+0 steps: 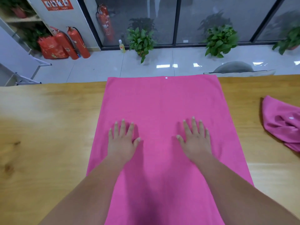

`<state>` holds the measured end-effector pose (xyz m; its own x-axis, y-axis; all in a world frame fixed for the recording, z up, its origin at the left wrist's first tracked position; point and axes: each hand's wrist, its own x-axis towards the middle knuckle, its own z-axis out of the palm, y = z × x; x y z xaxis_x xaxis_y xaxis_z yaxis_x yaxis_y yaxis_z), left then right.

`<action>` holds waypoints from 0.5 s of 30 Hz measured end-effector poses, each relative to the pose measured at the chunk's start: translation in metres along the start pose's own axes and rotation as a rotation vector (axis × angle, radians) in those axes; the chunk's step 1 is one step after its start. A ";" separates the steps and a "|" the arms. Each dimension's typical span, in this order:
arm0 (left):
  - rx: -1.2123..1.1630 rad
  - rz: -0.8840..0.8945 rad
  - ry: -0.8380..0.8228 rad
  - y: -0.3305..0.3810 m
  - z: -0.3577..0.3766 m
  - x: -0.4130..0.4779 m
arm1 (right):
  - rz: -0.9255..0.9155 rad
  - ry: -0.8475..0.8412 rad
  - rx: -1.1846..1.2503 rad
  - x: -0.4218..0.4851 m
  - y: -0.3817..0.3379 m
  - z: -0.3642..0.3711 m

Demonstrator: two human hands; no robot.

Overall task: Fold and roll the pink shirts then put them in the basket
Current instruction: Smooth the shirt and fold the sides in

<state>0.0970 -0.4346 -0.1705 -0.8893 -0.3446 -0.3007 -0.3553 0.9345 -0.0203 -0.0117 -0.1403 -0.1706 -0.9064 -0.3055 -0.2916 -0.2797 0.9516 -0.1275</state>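
A pink shirt, folded into a long rectangle, lies flat across the wooden table and reaches its far edge. My left hand presses flat on the shirt's left half, fingers spread. My right hand presses flat on the right half, fingers straight. A second pink shirt lies crumpled at the table's right edge, partly cut off by the frame. No basket is in view.
Beyond the table's far edge are a grey chair back, potted plants on the tiled floor and red fire extinguishers at the back left. Bare wood lies to the left of the shirt.
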 end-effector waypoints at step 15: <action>-0.094 0.097 0.045 -0.030 0.073 -0.152 | 0.097 0.093 0.000 -0.139 -0.004 0.054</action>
<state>0.2643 -0.4036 -0.1940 -0.9320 -0.2591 -0.2535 -0.2908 0.9519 0.0964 0.1324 -0.1038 -0.1808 -0.9547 -0.2072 -0.2138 -0.1889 0.9766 -0.1030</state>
